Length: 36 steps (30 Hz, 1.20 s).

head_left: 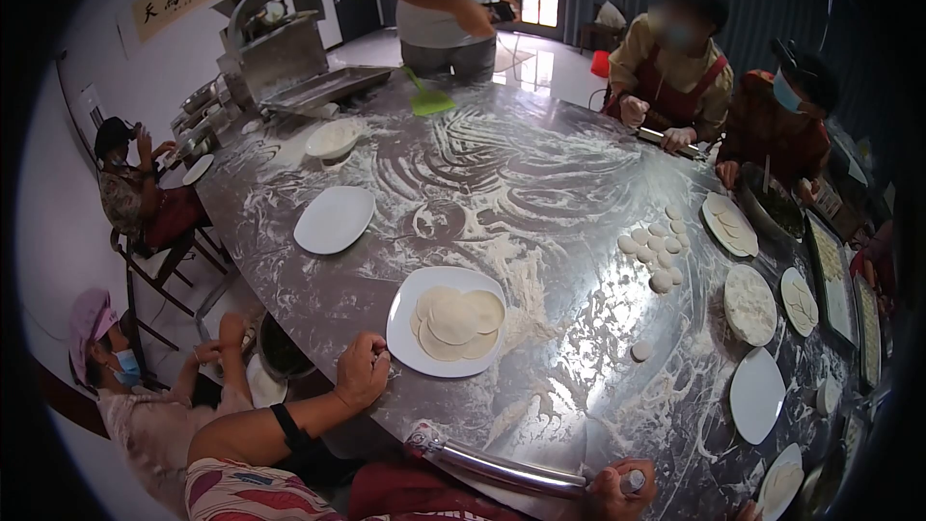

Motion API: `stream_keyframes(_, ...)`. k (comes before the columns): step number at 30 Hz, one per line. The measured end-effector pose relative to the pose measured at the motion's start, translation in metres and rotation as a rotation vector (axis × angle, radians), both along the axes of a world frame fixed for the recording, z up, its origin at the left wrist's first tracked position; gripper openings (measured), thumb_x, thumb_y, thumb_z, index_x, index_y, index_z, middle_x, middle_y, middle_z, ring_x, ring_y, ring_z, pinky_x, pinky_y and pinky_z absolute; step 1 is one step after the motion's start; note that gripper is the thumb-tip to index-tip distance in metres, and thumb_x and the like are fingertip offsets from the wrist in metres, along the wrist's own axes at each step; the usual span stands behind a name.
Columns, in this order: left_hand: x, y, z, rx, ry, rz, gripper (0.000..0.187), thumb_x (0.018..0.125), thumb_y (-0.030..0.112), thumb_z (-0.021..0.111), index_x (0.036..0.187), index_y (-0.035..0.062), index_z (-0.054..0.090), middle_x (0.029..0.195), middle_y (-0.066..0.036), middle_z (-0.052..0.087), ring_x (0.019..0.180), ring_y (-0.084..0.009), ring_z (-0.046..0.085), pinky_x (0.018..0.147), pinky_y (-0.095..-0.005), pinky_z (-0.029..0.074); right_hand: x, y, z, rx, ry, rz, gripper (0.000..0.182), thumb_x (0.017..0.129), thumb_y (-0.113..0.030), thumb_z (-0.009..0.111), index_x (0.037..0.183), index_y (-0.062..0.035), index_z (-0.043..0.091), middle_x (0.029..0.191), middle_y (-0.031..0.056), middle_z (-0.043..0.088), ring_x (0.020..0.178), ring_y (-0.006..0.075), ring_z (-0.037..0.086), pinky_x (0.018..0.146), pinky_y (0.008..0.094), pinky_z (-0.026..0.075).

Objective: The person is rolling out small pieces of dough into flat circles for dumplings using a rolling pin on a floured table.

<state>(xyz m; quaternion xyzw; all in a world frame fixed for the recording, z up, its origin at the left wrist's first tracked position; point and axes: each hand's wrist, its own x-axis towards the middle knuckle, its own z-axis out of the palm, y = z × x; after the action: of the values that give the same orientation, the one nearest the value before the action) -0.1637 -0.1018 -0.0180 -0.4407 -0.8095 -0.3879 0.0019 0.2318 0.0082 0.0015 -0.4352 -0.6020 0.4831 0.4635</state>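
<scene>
- Left hand (362,371) curled loosely at edge of floured grey stone bench (502,174), touching rim of round white plate (403,333); nothing gripped.
- Right hand (617,490) closed round end of long steel rolling pin (511,468).
- Done: flat pale dough wrappers (455,323) stacked on plate.
- Left: small round dough lumps (656,251) unrolled, well apart to right.

1 head-worn fisheye camera looks forward and down, close over the near edge of a floured worktop (540,174), far side included.
</scene>
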Motion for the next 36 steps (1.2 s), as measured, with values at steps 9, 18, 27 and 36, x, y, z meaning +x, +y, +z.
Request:
stream_keyframes(9, -0.001, 0.0, -0.002, -0.001, -0.014, -0.001, 0.019, 0.078, 0.004, 0.058, 0.095, 0.0022, 0.05, 0.077, -0.012, 0.057, 0.065, -0.0244, 0.057, 0.061, -0.0349, 0.047, 0.002, 0.0, -0.002, -0.006, -0.019, -0.001, 0.01, 0.084, -0.003, 0.062, 0.087, -0.0046, 0.053, 0.066, 0.0055, 0.057, 0.054, 0.0111, 0.054, 0.049, 0.0253, 0.045)
stream_keyframes(18, -0.001, 0.0, -0.003, 0.009, -0.009, -0.006, 0.019, 0.078, 0.005, 0.058, 0.094, 0.0024, 0.05, 0.078, -0.012, 0.056, 0.065, -0.0243, 0.057, 0.061, -0.0349, 0.046, -0.001, -0.001, 0.007, -0.038, -0.008, -0.004, 0.01, 0.084, -0.002, 0.062, 0.087, -0.0042, 0.053, 0.066, 0.0059, 0.056, 0.055, 0.0116, 0.053, 0.049, 0.0259, 0.046)
stream_keyframes(27, -0.001, 0.0, -0.004, 0.016, -0.006, -0.008, 0.02, 0.078, 0.004, 0.059, 0.095, 0.0023, 0.05, 0.076, -0.011, 0.056, 0.063, -0.022, 0.056, 0.06, -0.0334, 0.046, 0.0, -0.002, 0.002, -0.064, 0.018, -0.011, 0.01, 0.083, -0.001, 0.062, 0.087, -0.0042, 0.053, 0.068, 0.0063, 0.056, 0.056, 0.012, 0.053, 0.05, 0.0265, 0.046)
stream_keyframes(36, 0.0, 0.0, -0.002, 0.005, -0.015, -0.002, 0.019, 0.077, 0.005, 0.059, 0.094, 0.0025, 0.05, 0.078, -0.012, 0.057, 0.065, -0.024, 0.057, 0.061, -0.0342, 0.047, 0.001, 0.003, -0.005, 0.028, 0.01, 0.006, 0.014, 0.082, -0.005, 0.066, 0.082, -0.0039, 0.051, 0.064, 0.0077, 0.057, 0.053, 0.0122, 0.054, 0.049, 0.026, 0.045)
